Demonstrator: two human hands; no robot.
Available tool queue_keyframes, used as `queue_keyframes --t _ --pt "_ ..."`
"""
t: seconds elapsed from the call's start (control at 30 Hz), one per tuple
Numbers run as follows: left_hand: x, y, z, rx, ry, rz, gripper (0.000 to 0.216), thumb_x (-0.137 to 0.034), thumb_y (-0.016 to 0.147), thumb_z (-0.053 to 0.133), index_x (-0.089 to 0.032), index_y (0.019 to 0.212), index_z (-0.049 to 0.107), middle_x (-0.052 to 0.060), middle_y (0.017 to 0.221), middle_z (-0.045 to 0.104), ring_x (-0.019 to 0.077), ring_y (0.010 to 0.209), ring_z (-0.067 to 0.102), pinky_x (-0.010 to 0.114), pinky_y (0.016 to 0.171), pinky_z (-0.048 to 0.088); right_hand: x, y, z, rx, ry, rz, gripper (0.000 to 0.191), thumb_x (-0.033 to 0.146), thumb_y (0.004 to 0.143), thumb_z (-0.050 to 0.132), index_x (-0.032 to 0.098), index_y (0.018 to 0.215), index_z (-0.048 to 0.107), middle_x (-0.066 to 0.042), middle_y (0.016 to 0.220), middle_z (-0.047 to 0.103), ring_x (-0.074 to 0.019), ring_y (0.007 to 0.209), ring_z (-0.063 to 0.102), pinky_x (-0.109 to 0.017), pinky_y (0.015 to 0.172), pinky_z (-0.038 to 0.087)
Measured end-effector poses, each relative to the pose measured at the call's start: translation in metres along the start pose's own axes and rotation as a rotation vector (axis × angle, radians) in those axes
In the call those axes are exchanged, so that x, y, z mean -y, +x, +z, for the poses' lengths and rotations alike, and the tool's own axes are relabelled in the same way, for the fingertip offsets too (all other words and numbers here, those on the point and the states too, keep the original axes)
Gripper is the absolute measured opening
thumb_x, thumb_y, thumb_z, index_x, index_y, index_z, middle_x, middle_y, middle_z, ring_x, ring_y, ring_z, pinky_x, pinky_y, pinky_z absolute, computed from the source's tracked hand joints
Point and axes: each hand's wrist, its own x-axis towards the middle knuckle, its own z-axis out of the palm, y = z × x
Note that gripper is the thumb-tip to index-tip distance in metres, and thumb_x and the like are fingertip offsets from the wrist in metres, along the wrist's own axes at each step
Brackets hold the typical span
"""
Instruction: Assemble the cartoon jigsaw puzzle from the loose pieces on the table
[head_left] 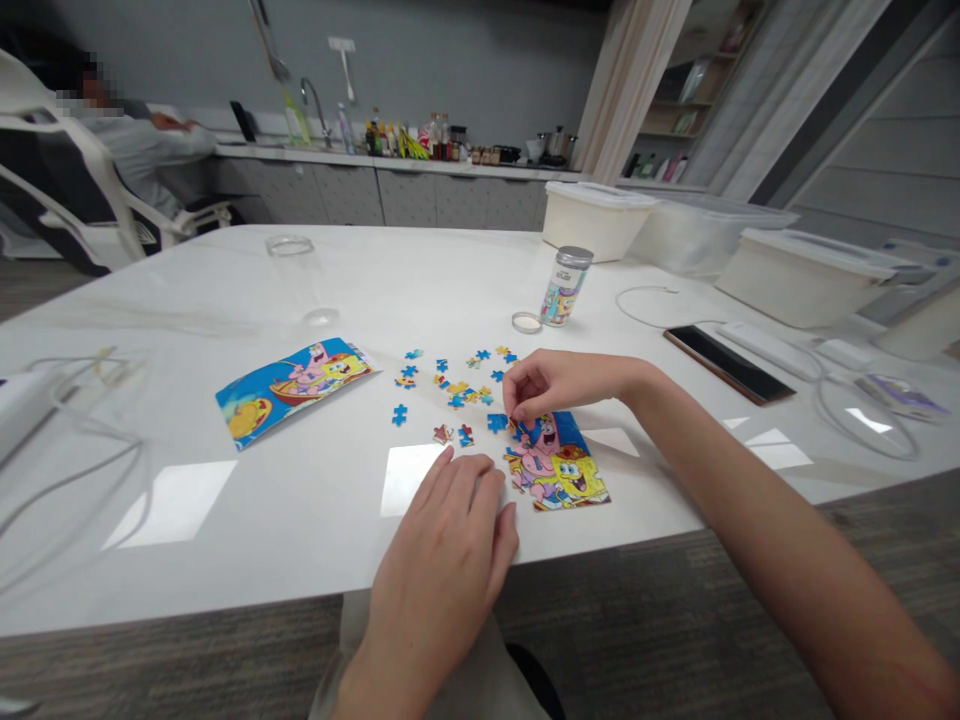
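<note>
A partly assembled jigsaw puzzle (576,470) with cartoon figures lies on the white table near its front edge. My right hand (546,385) is over the puzzle's upper left part, with thumb and fingers closed on a small puzzle piece (513,424) that they mostly cover. Close by the fingertips is a blue joined piece (496,422). My left hand (442,540) rests palm down at the table edge, fingers extended, holding nothing. Just beyond its fingertips lie two loose pieces (466,435). More loose pieces (456,390) are scattered farther back. Left of them lies a creased picture sheet (296,390).
A cartoon-printed can (566,285) stands behind, beside a ring-shaped lid (526,322). A clear jar (292,275) is at the back left. A dark phone-like slab (727,364), cables and storage bins (596,215) occupy the right. A person (146,150) sits at the far left.
</note>
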Motion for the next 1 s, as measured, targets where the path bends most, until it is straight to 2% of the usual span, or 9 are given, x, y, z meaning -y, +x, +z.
queue_keyframes --t 0.13,0.3,0.43,0.57,0.7,0.9,1.0 --pt "0.0002 0.0002 0.0005 0.006 0.004 -0.002 0.012 -0.019 0.094 0.044 -0.016 0.099 0.054 0.007 0.100 0.063 0.0204 0.096 0.062 0.050 0.105 0.047 -0.0003 0.0003 0.0008 -0.019 -0.029 -0.012 0.009 0.023 0.077 0.065 0.016 0.081 0.062 -0.001 0.077 0.067 -0.0125 0.070 0.062 -0.026 0.065 0.048" --pt "-0.0010 0.0012 -0.0008 -0.007 0.008 0.007 0.014 -0.018 0.094 0.040 -0.016 0.099 0.054 0.008 0.100 0.063 0.0211 0.096 0.063 0.051 0.102 0.049 -0.0025 0.0023 -0.0010 -0.016 -0.120 -0.099 0.024 0.023 0.084 0.057 0.015 0.105 0.068 -0.002 0.086 0.067 -0.0098 0.066 0.055 -0.024 0.061 0.043" --pt "-0.0015 0.0013 -0.0010 -0.011 0.008 0.010 0.014 -0.018 0.094 0.040 -0.017 0.099 0.053 0.008 0.100 0.063 0.0213 0.096 0.063 0.051 0.102 0.050 -0.0044 0.0041 -0.0014 -0.010 -0.079 -0.073 0.019 0.025 0.085 0.060 0.015 0.097 0.070 -0.005 0.096 0.071 -0.0105 0.071 0.058 -0.024 0.063 0.045" --pt "-0.0013 0.0005 0.0000 -0.009 0.001 -0.002 0.014 -0.018 0.094 0.041 -0.018 0.099 0.054 0.007 0.100 0.064 0.0209 0.097 0.063 0.049 0.105 0.047 -0.0061 0.0052 -0.0008 0.002 -0.003 -0.039 0.021 0.032 0.079 0.069 0.015 0.091 0.067 -0.004 0.088 0.072 -0.0125 0.074 0.063 -0.025 0.065 0.047" --pt "-0.0010 0.0002 0.0001 -0.004 -0.010 -0.006 0.014 -0.018 0.093 0.042 -0.018 0.099 0.054 0.007 0.100 0.063 0.0207 0.097 0.063 0.049 0.105 0.047 -0.0064 0.0049 -0.0010 0.021 -0.028 -0.036 0.019 0.031 0.078 0.071 0.015 0.086 0.068 -0.004 0.086 0.072 -0.0123 0.074 0.063 -0.025 0.065 0.047" --pt "-0.0012 0.0014 -0.0015 0.006 -0.004 -0.002 0.015 -0.018 0.094 0.040 -0.018 0.100 0.053 0.007 0.101 0.064 0.0204 0.097 0.063 0.050 0.105 0.048 -0.0061 0.0036 0.0003 0.000 -0.023 -0.028 0.019 0.032 0.080 0.069 0.014 0.087 0.065 -0.004 0.084 0.071 -0.0126 0.074 0.063 -0.025 0.066 0.048" --pt "-0.0017 0.0012 -0.0012 0.009 -0.007 -0.004 0.015 -0.018 0.094 0.040 -0.017 0.100 0.054 0.008 0.101 0.064 0.0208 0.098 0.063 0.050 0.105 0.047 -0.0037 0.0033 0.0002 -0.011 -0.062 -0.041 0.022 0.032 0.081 0.068 0.014 0.093 0.067 -0.005 0.093 0.072 -0.0119 0.073 0.062 -0.025 0.065 0.048"
